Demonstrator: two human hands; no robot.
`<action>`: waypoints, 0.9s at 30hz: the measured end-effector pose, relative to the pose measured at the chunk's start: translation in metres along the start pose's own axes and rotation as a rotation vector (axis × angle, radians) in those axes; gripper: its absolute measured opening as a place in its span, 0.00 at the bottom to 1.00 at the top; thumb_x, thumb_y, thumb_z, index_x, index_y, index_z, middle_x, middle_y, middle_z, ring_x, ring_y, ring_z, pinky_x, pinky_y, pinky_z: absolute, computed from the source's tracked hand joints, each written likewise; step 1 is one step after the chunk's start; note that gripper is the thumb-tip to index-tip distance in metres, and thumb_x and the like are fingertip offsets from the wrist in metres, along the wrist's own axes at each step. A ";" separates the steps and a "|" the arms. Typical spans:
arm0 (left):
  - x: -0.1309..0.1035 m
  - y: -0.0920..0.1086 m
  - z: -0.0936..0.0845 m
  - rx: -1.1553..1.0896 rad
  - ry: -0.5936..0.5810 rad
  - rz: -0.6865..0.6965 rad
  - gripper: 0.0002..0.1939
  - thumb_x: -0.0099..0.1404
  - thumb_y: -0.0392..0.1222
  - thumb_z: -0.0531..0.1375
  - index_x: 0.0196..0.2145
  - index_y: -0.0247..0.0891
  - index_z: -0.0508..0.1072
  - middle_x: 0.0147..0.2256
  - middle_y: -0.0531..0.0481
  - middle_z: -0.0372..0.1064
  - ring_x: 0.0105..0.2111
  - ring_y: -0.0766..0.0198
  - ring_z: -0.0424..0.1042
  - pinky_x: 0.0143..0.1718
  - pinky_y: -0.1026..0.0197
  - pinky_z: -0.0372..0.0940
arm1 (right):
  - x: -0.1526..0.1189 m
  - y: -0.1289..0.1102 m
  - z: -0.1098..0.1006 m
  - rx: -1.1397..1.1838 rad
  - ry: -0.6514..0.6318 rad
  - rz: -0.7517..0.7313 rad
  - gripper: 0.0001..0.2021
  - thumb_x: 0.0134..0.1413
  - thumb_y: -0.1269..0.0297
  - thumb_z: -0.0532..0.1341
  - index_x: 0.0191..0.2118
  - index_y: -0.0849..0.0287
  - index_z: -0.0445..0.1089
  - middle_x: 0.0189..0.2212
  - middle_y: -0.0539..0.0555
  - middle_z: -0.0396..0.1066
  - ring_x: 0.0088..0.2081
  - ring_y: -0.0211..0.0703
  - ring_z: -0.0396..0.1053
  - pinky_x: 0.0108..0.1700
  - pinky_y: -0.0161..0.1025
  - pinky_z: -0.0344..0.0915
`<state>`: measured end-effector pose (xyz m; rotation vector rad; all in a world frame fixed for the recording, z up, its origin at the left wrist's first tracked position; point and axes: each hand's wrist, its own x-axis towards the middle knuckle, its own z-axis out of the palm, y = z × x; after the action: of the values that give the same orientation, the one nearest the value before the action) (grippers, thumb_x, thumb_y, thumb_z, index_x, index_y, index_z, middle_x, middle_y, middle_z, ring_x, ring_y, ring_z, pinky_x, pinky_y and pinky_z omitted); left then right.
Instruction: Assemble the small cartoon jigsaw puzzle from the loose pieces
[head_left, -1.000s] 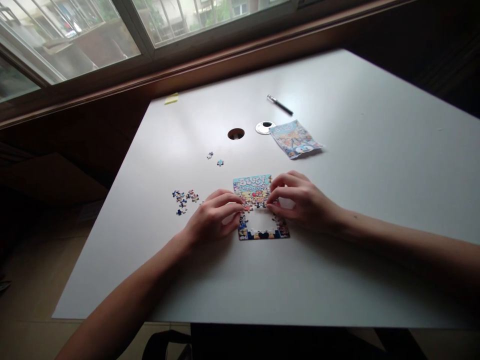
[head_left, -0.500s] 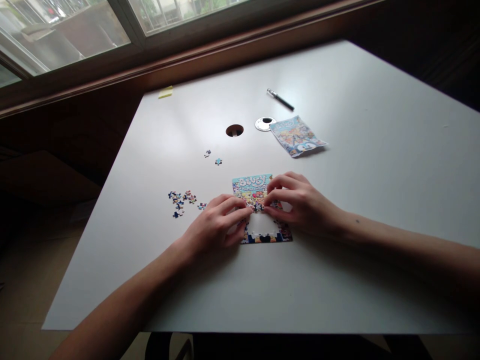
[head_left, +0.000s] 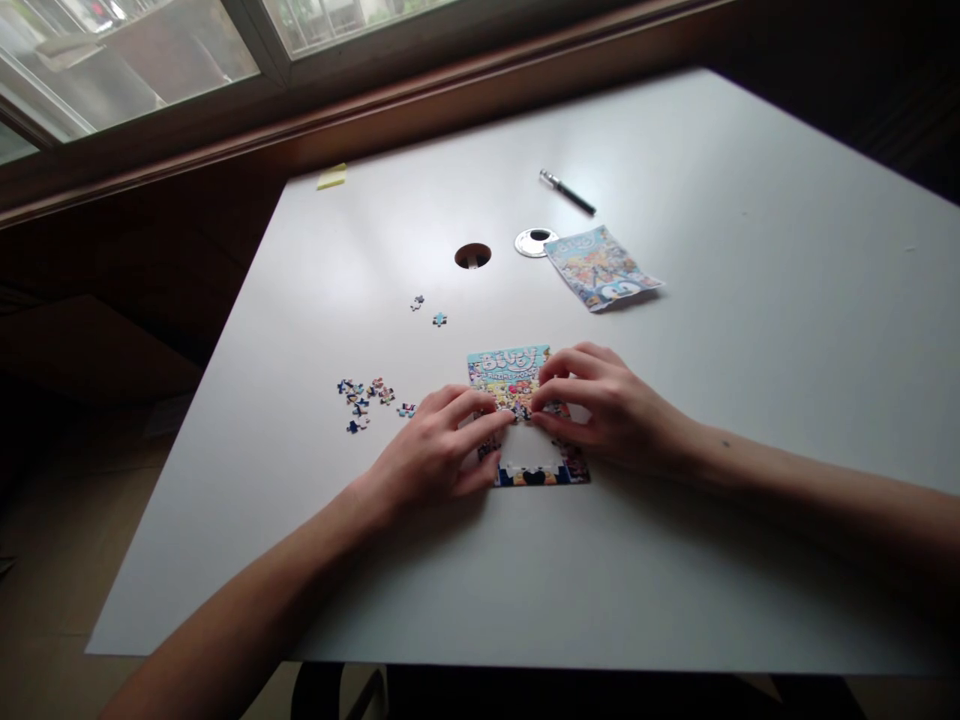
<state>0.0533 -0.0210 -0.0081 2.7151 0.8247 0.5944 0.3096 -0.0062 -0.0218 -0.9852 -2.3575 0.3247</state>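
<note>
A partly assembled jigsaw puzzle [head_left: 508,362] with a light blue top and colourful cartoon figures lies on the white table, with a bare gap in its lower middle. My left hand [head_left: 442,440] rests over its left side, fingers stretched and the index fingertip touching pieces above the gap. The left thumb is apart, down by the puzzle's lower left. From the right, my right hand [head_left: 600,400] has thumb and index tips close together at a small puzzle piece [head_left: 522,411] on the gap's upper edge. Fingers hide parts of both puzzle sides.
Several loose puzzle pieces [head_left: 360,400] lie left of my left hand, with two more [head_left: 439,319] farther back. Behind the puzzle are a printed picture sheet [head_left: 604,270], a round grommet cover [head_left: 529,243], a cable hole [head_left: 473,257], a pen [head_left: 568,192] and a yellow sticky note [head_left: 331,177].
The view has shifted slightly. My left index finger presses a little farther right along the gap's upper edge, while my right hand stays almost in place.
</note>
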 end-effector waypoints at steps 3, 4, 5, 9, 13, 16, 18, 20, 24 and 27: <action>0.000 0.000 0.000 0.010 -0.009 0.001 0.18 0.66 0.36 0.57 0.54 0.38 0.69 0.48 0.43 0.68 0.50 0.55 0.64 0.54 0.48 0.66 | 0.000 0.000 0.000 -0.008 0.005 -0.008 0.03 0.58 0.64 0.63 0.36 0.54 0.75 0.38 0.55 0.70 0.41 0.46 0.64 0.46 0.46 0.61; 0.000 0.000 0.000 0.015 -0.012 0.001 0.18 0.66 0.36 0.57 0.54 0.38 0.70 0.48 0.43 0.68 0.50 0.55 0.64 0.55 0.48 0.66 | 0.000 0.000 0.000 -0.009 0.008 -0.010 0.03 0.58 0.64 0.63 0.36 0.54 0.74 0.38 0.55 0.70 0.41 0.46 0.64 0.46 0.46 0.61; 0.001 0.001 0.000 0.019 -0.015 0.000 0.18 0.66 0.37 0.57 0.54 0.38 0.70 0.48 0.43 0.68 0.50 0.55 0.64 0.55 0.49 0.65 | 0.000 0.000 0.000 -0.009 0.008 -0.009 0.03 0.59 0.64 0.63 0.36 0.54 0.74 0.38 0.55 0.70 0.41 0.46 0.65 0.46 0.46 0.61; 0.001 0.002 -0.002 0.038 -0.030 -0.002 0.17 0.67 0.37 0.57 0.53 0.37 0.70 0.48 0.43 0.68 0.50 0.55 0.64 0.55 0.49 0.65 | 0.001 -0.002 0.000 -0.001 0.017 -0.005 0.02 0.59 0.66 0.63 0.37 0.55 0.74 0.38 0.55 0.70 0.41 0.46 0.65 0.46 0.46 0.61; 0.001 0.003 -0.002 0.058 -0.055 -0.009 0.17 0.67 0.39 0.56 0.53 0.37 0.70 0.49 0.42 0.67 0.51 0.53 0.63 0.55 0.48 0.65 | 0.001 -0.001 -0.002 0.021 0.020 -0.038 0.04 0.57 0.69 0.63 0.37 0.55 0.75 0.37 0.55 0.71 0.40 0.46 0.65 0.45 0.46 0.62; 0.001 0.004 -0.002 0.068 -0.058 -0.011 0.17 0.67 0.40 0.56 0.54 0.37 0.69 0.50 0.41 0.67 0.51 0.52 0.63 0.55 0.47 0.65 | 0.000 0.001 -0.003 0.017 0.023 -0.085 0.08 0.56 0.71 0.62 0.38 0.52 0.77 0.37 0.54 0.70 0.39 0.45 0.65 0.45 0.46 0.61; 0.000 0.003 -0.001 0.064 -0.049 -0.005 0.18 0.67 0.40 0.56 0.54 0.37 0.69 0.50 0.41 0.67 0.51 0.52 0.64 0.55 0.47 0.65 | 0.000 0.001 -0.003 -0.005 0.028 -0.102 0.10 0.56 0.73 0.61 0.38 0.51 0.77 0.37 0.54 0.71 0.40 0.46 0.65 0.44 0.46 0.61; 0.001 0.002 -0.001 0.046 -0.032 0.002 0.17 0.67 0.39 0.56 0.53 0.36 0.68 0.50 0.41 0.68 0.51 0.53 0.64 0.55 0.47 0.65 | -0.001 0.000 -0.004 -0.033 0.030 -0.110 0.11 0.57 0.73 0.61 0.39 0.51 0.77 0.37 0.54 0.71 0.41 0.46 0.64 0.45 0.46 0.60; 0.001 -0.001 0.000 -0.021 0.016 -0.017 0.14 0.66 0.35 0.56 0.50 0.34 0.68 0.48 0.41 0.70 0.49 0.55 0.66 0.53 0.49 0.66 | -0.001 -0.002 -0.008 -0.103 0.009 -0.150 0.10 0.58 0.72 0.60 0.39 0.51 0.76 0.37 0.54 0.72 0.42 0.47 0.65 0.46 0.46 0.58; 0.001 -0.001 0.000 -0.033 0.032 -0.020 0.14 0.66 0.33 0.55 0.49 0.35 0.69 0.48 0.42 0.70 0.49 0.56 0.66 0.53 0.50 0.67 | -0.002 -0.002 -0.011 -0.144 -0.027 -0.185 0.11 0.59 0.73 0.59 0.41 0.50 0.75 0.39 0.54 0.73 0.43 0.47 0.65 0.46 0.46 0.57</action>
<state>0.0535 -0.0191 -0.0079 2.6709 0.8418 0.6427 0.3160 -0.0089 -0.0129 -0.8228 -2.5021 0.0986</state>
